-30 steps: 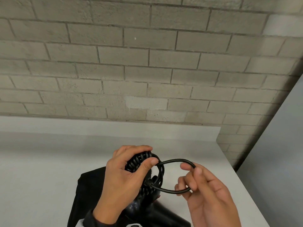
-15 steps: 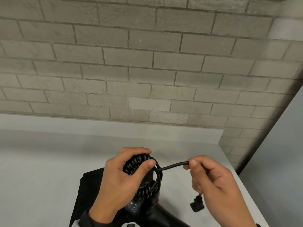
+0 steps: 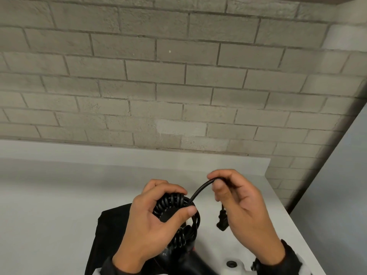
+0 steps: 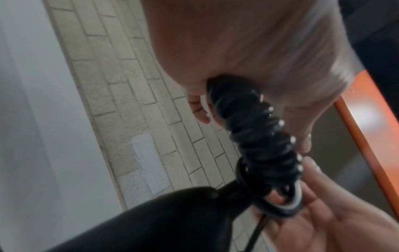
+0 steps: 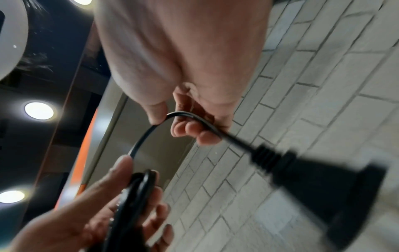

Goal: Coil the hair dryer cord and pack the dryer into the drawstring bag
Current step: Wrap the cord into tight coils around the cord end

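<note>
My left hand [image 3: 158, 213] grips a bundle of coiled black cord [image 3: 174, 203], thumb over its front; the same spiral cord [image 4: 259, 129] runs out of that palm in the left wrist view. My right hand [image 3: 234, 197] pinches the straight end of the cord [image 3: 202, 188] just right of the coil. The black plug [image 3: 222, 221] hangs below that hand, and the plug [image 5: 319, 184] looms large in the right wrist view. The black hair dryer [image 3: 178, 261] lies under my hands on the black drawstring bag [image 3: 111, 223].
A white counter [image 3: 59, 205] runs to a brick wall [image 3: 178, 76] behind. Its right edge [image 3: 297, 225] drops off close to my right hand. A small white object with a black hole [image 3: 231, 263] sits at the bottom.
The loop between my hands has been pulled in. My right hand rose and moved left toward the coil, still pinching the cord, and the plug now hangs under it.
</note>
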Motion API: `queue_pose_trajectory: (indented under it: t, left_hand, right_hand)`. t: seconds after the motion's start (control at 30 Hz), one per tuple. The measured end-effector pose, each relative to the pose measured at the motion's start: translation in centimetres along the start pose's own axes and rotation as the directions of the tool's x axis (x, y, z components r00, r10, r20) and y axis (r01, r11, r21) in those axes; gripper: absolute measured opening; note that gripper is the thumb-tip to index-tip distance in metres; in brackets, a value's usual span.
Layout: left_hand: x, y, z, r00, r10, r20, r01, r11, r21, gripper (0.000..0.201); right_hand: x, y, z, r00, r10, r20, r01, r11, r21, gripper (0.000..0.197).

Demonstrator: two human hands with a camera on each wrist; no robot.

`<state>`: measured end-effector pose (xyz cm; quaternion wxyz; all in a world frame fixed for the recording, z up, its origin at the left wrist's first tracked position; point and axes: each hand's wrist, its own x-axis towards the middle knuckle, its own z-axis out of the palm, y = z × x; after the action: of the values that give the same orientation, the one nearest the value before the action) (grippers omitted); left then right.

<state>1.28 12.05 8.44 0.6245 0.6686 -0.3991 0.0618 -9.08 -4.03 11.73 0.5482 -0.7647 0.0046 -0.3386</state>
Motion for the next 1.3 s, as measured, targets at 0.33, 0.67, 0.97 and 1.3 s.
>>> queue_pose_trajectory:
  t: [0.33,0.67,0.97,1.3]
  left_hand:
    - [0.1,-0.3,0.2,0.997,-0.063,-0.039,0.058,0.992,-0.116,0.024]
    - [0.3,-0.3,-0.3,0.995,-0.083,-0.052,0.073,0.982,-0.177,0.024]
    - [0.6,0.4,0.0,0.992,-0.123,-0.011,0.116,0.959,-0.26,0.026]
    - [0.6,0.3,0.1,0.991,-0.129,-0.016,0.121,0.958,-0.26,0.026]
  right_hand:
    - [-2.7,5.3,1.9,0.923,0.303,0.237,-0.305,0.952,-0.03,0.021]
    - [-1.3,5.4,1.3,0.971,0.239,0.011,-0.229,0.941,-0.249,0.012]
    - [-0.2,2.7,1.7,0.931,0.308,-0.197,-0.263,0.939,0.223,0.01]
    - [-1.0,1.4,3.9,0.865,0.496,0.079,-0.469,0.741,0.48,0.027]
